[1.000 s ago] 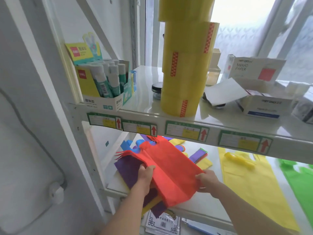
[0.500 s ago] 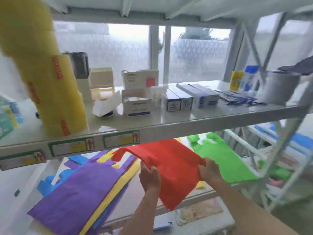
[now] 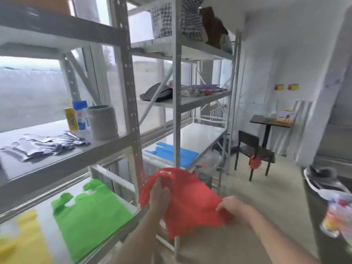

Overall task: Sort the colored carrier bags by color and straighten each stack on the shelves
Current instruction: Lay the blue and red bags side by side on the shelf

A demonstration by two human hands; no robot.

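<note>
A red carrier bag hangs in the air in front of the shelf posts, held by both hands. My left hand grips its left side near the handles. My right hand pinches its right edge. On the low shelf at the left lie a green bag stack and a yellow bag stack. A blue bag stack lies on the low shelf of the second rack, further right.
Grey metal uprights stand between the two racks. The middle shelf holds foil packets, bottles and a grey tub. A dark chair with something red and a small table stand to the right. A dark counter is at the far right.
The view has swung right, from the mixed pile to the second rack. Both hands have carried the red bag out from under the shelf and to the right.
</note>
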